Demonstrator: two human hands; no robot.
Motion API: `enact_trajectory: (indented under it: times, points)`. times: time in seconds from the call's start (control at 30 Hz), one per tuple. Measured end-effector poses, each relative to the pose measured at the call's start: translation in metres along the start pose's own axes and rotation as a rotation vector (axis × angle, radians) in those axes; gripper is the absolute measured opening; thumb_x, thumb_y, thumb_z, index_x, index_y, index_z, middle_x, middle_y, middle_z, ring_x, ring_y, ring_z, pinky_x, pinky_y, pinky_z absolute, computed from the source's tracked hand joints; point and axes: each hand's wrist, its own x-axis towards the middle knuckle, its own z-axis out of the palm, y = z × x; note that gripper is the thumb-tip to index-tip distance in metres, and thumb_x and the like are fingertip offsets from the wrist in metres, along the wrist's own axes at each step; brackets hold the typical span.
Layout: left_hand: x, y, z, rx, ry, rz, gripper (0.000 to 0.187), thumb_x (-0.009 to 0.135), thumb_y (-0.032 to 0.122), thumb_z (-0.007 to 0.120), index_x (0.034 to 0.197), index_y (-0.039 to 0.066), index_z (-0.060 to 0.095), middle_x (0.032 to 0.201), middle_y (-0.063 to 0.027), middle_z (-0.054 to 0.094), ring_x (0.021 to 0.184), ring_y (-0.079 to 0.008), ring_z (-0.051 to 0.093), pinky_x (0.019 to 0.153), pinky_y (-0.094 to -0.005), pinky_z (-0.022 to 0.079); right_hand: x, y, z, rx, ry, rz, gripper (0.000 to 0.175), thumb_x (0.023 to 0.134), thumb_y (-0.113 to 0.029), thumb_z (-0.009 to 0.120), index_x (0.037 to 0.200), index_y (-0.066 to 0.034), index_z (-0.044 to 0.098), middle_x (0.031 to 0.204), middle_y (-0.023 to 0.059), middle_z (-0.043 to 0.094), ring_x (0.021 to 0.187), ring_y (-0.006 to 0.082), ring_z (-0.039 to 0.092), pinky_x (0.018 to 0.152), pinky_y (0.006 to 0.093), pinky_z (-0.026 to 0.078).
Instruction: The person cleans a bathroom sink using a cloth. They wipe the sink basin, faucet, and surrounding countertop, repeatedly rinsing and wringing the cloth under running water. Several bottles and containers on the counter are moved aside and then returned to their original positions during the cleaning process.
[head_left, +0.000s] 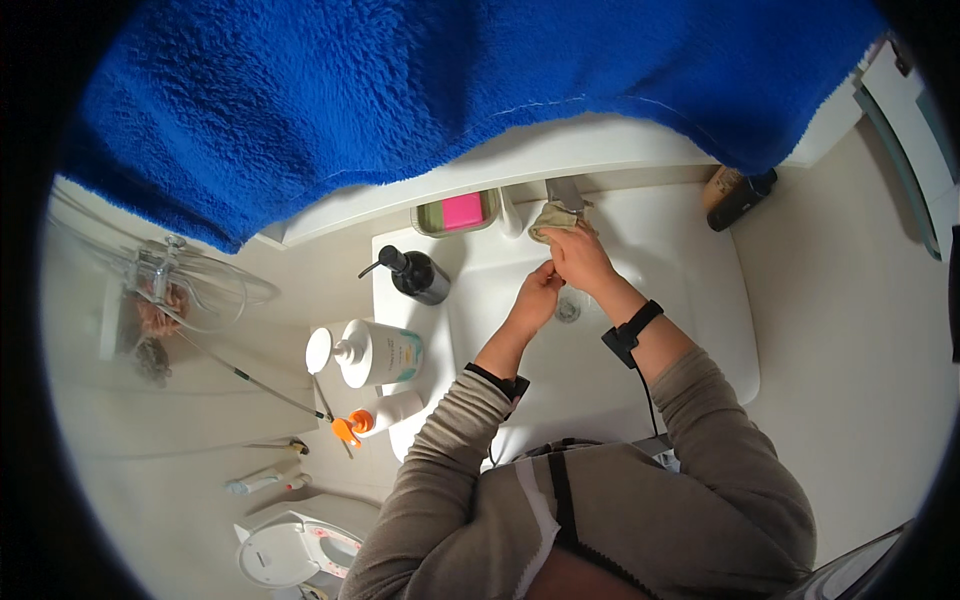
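Observation:
Over the white washbasin (660, 300), my right hand (579, 259) holds a crumpled olive-beige cloth (553, 220) just below the metal faucet (565, 194). The cloth lies against the faucet's end. My left hand (538, 296) is close beside the right one, with its fingers bent near the right palm; whether it holds anything cannot be told. Below the hands is the basin's drain (568, 310). Black bands are on both wrists.
Left of the basin stand a dark pump bottle (420, 277), a white pump bottle (382, 354) and an orange-topped bottle (394, 412). A soap dish (430, 217) with a pink item is behind. Dark bottles (739, 201) stand right; a blue towel (450, 90) hangs above.

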Motion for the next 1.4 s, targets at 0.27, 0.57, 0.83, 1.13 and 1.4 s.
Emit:
enact_trajectory:
  times: [0.27, 0.57, 0.83, 1.13, 1.4]
  points:
    - [0.009, -0.033, 0.004, 0.099, 0.252, 0.046, 0.016, 0.098, 0.012, 0.049, 0.110, 0.002, 0.046, 0.115, -0.0103, 0.050, 0.102, -0.0208, 0.058, 0.086, -0.0354, 0.051, -0.042, -0.003, -0.003, 0.034, 0.092, -0.185, 0.033, 0.076, 0.004, 0.055, 0.105, -0.0089, 0.065, 0.103, 0.0133, 0.065, 0.104, 0.0348, 0.056, 0.088, 0.0461, 0.046]
    - [-0.012, -0.021, 0.014, 0.143, 0.096, 0.254, 0.022, 0.089, 0.003, 0.059, 0.107, 0.001, 0.046, 0.113, -0.0129, 0.044, 0.103, -0.0230, 0.054, 0.082, -0.0336, 0.051, -0.079, 0.011, -0.045, 0.319, -0.056, -0.014, 0.025, 0.083, 0.001, 0.054, 0.104, -0.0063, 0.066, 0.108, 0.0138, 0.064, 0.109, 0.0326, 0.056, 0.094, 0.0422, 0.045]
    - [0.018, 0.015, 0.023, 0.635, 0.220, 0.481, 0.055, 0.091, 0.000, 0.054, 0.143, 0.004, 0.038, 0.147, -0.0249, 0.035, 0.127, -0.0372, 0.047, 0.093, -0.0370, 0.051, -0.016, 0.107, -0.014, 0.320, 0.229, 0.134, 0.031, 0.092, -0.007, 0.052, 0.123, -0.0074, 0.056, 0.116, 0.0152, 0.058, 0.106, 0.0317, 0.056, 0.088, 0.0387, 0.046]
    - [0.018, 0.025, 0.019, 1.114, 0.208, 0.455, 0.063, 0.089, 0.011, 0.060, 0.147, 0.008, 0.035, 0.150, -0.0200, 0.036, 0.092, -0.0334, 0.068, 0.064, -0.0380, 0.058, -0.006, 0.163, -0.023, -0.263, -0.241, 0.140, 0.053, 0.097, -0.035, 0.043, 0.146, -0.0160, 0.038, 0.153, 0.0024, 0.034, 0.142, 0.0187, 0.028, 0.118, 0.0431, 0.016]
    - [0.021, 0.021, 0.022, 1.023, 0.186, 0.499, 0.062, 0.089, 0.007, 0.058, 0.147, 0.007, 0.035, 0.149, -0.0242, 0.034, 0.089, -0.0353, 0.069, 0.060, -0.0369, 0.058, -0.008, 0.232, -0.056, -0.432, 0.135, 0.518, 0.052, 0.096, -0.032, 0.047, 0.139, -0.0040, 0.041, 0.149, 0.0139, 0.033, 0.139, 0.0301, 0.028, 0.118, 0.0457, 0.016]
